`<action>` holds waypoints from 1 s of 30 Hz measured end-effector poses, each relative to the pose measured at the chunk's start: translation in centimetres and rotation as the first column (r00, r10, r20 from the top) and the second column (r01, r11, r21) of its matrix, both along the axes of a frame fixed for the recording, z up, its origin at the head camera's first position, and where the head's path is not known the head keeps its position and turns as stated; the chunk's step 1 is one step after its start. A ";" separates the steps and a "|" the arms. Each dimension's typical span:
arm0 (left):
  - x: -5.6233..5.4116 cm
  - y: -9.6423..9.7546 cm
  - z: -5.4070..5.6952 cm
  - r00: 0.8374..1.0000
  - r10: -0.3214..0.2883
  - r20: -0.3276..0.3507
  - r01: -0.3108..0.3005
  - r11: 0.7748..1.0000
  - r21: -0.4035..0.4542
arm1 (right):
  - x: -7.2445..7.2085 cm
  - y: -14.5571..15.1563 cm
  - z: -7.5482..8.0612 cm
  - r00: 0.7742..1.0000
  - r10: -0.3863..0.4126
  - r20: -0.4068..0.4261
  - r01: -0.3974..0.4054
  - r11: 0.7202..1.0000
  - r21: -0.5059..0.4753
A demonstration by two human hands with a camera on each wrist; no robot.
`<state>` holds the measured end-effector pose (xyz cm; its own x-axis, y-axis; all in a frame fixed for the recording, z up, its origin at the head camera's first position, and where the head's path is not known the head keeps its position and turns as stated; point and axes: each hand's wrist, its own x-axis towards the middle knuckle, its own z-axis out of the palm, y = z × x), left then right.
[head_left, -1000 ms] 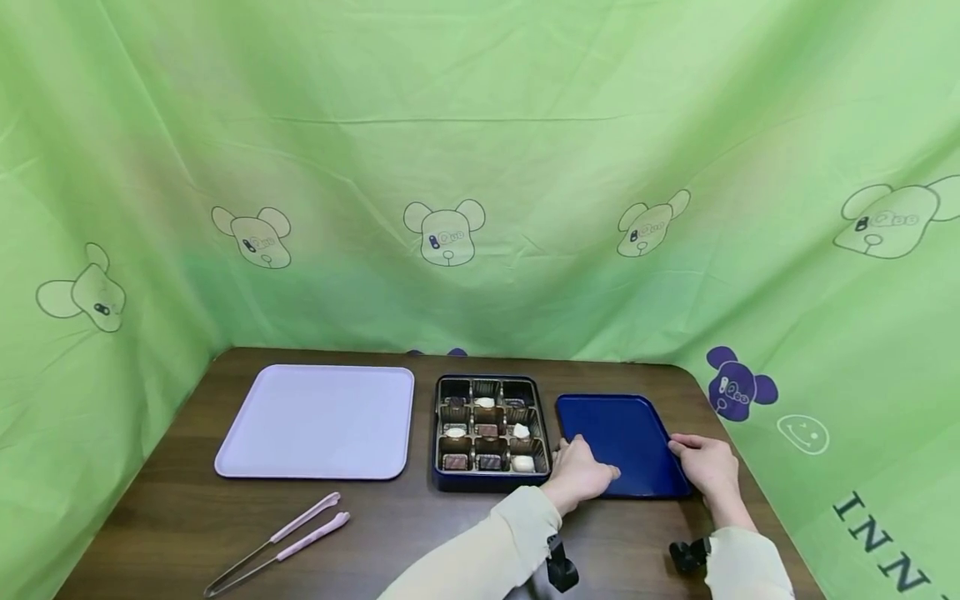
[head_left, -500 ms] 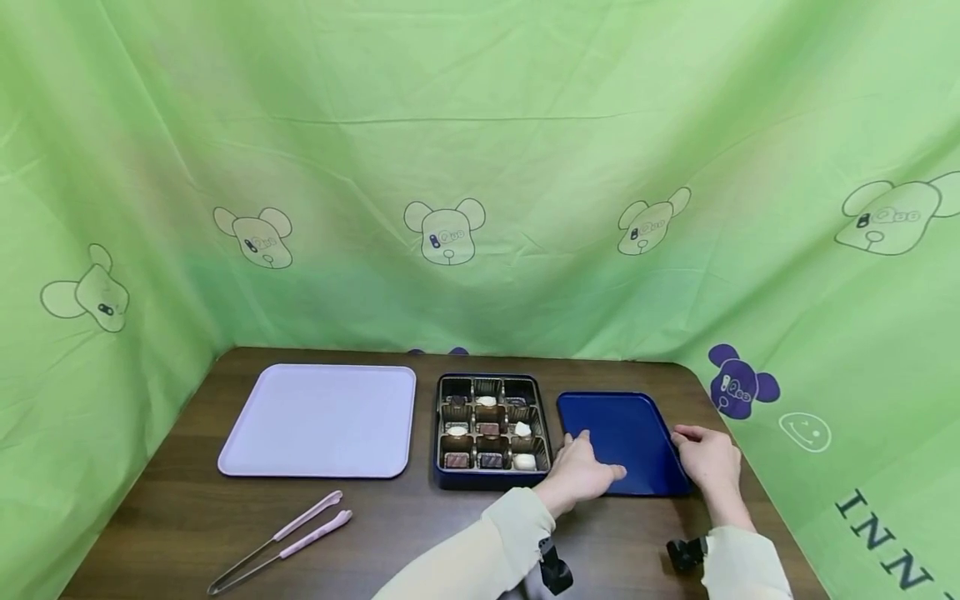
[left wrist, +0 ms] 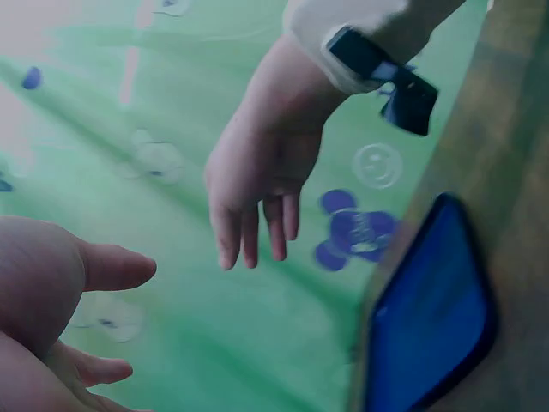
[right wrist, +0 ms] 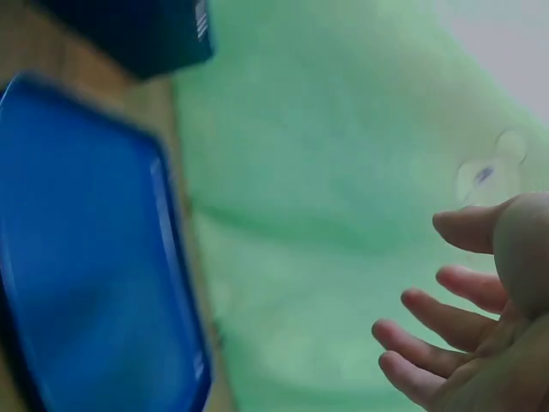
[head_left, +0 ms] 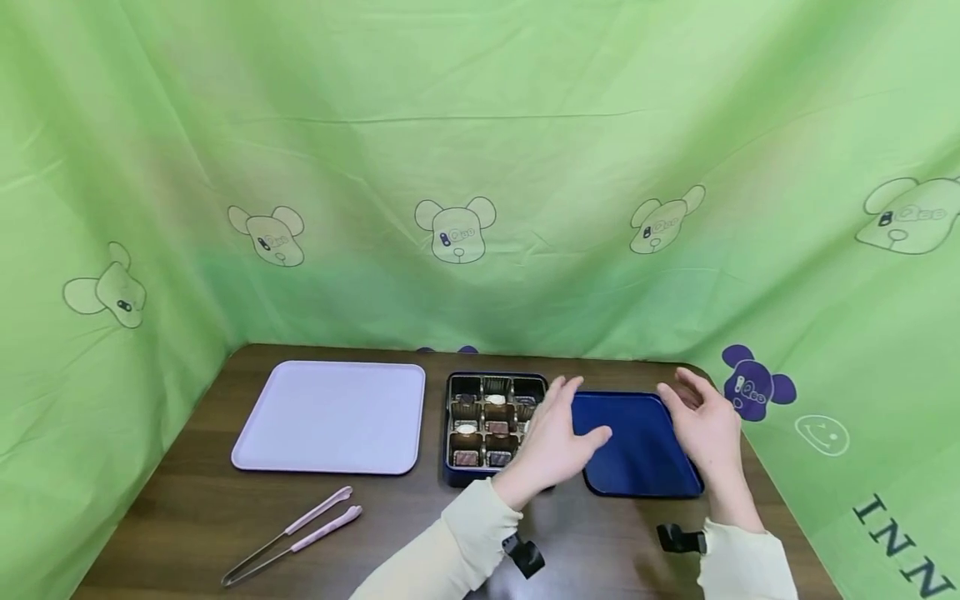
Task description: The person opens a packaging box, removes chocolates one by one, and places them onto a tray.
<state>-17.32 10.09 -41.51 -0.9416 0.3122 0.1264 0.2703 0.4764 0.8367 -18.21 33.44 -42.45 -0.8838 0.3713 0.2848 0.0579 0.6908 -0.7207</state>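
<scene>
Head view: the left hand (head_left: 551, 442) is spread wide, holding nothing, and hides part of the right side of the chocolate box (head_left: 468, 475). The right hand (head_left: 708, 429) is also bare, loosely curved near the right edge of the blue tray (head_left: 637, 442), which lies flat on the counter (head_left: 405, 500) just right of the box. Both wrist views show the hands apart from that tray. A low swing of the left hand could knock chocolates (head_left: 498, 427) loose; the left sleeve (head_left: 450, 542), sweeping leftward, might nudge the tongs (head_left: 326, 530).
</scene>
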 end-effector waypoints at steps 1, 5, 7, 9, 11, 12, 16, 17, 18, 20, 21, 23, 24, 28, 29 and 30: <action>0.1 -0.7 0.4 1.000 0.000 -0.021 0.000 1.000 0.004 | 0.0 -0.7 0.4 1.000 0.008 -0.016 -0.008 1.000 -0.027; 0.2 -3.4 1.2 0.997 0.015 -0.080 -0.013 1.000 0.020 | 0.2 -3.2 1.6 0.998 0.034 -0.058 -0.037 0.998 -0.055; 0.1 -4.7 1.2 0.994 0.030 -0.107 -0.027 0.999 0.027 | 0.3 -4.3 2.0 0.997 0.048 -0.067 -0.051 0.997 -0.052; 0.0 -6.0 1.0 0.990 0.054 -0.129 -0.051 0.998 0.024 | 0.3 -5.4 2.1 0.995 0.066 -0.077 -0.069 0.997 -0.044; -0.2 -7.2 0.8 0.985 0.082 -0.152 -0.079 0.997 0.026 | 0.2 -6.3 2.1 0.991 0.095 -0.093 -0.099 0.994 -0.036; -0.3 -7.8 0.6 0.981 0.099 -0.165 -0.096 0.995 0.028 | 0.1 -6.8 2.0 0.988 0.110 -0.107 -0.114 0.993 -0.029; -0.6 -10.2 -0.3 0.963 0.163 -0.215 -0.158 0.987 0.038 | -0.4 -8.5 1.2 0.976 0.179 -0.128 -0.181 0.983 -0.009; -0.6 -10.8 -0.6 0.958 0.178 -0.224 -0.173 0.984 0.042 | -0.6 -8.9 1.0 0.973 0.191 -0.131 -0.193 0.981 -0.004; -0.7 -11.4 -0.9 0.952 0.193 -0.238 -0.188 0.981 0.042 | -0.7 -9.2 0.8 0.971 0.203 -0.130 -0.205 0.979 -0.001; -0.6 -12.6 -1.6 0.942 0.217 -0.257 -0.216 0.976 0.033 | -0.8 -9.8 0.3 0.968 0.226 -0.109 -0.227 0.974 0.007; -0.5 -13.2 -1.9 0.936 0.233 -0.263 -0.234 0.972 0.028 | -0.9 -10.1 0.2 0.967 0.238 -0.095 -0.238 0.971 0.007; -0.4 -14.6 -2.7 0.925 0.256 -0.282 -0.263 0.965 0.013 | -1.0 -10.6 -0.3 0.964 0.258 -0.068 -0.258 0.966 0.009; -0.3 -15.4 -3.1 0.920 0.267 -0.286 -0.279 0.960 0.000 | -1.1 -10.8 -0.6 0.962 0.269 -0.054 -0.269 0.963 0.009; 0.1 -18.6 -5.1 0.901 0.316 -0.297 -0.345 0.937 -0.051 | -1.5 -11.5 -2.2 0.953 0.303 -0.005 -0.304 0.953 -0.014; 0.3 -19.4 -5.7 0.895 0.332 -0.296 -0.366 0.928 -0.065 | -1.6 -11.6 -2.7 0.951 0.310 0.005 -0.310 0.950 -0.022; 0.5 -20.1 -6.2 0.889 0.349 -0.295 -0.386 0.920 -0.075 | -1.7 -11.7 -3.2 0.949 0.315 0.013 -0.315 0.949 -0.033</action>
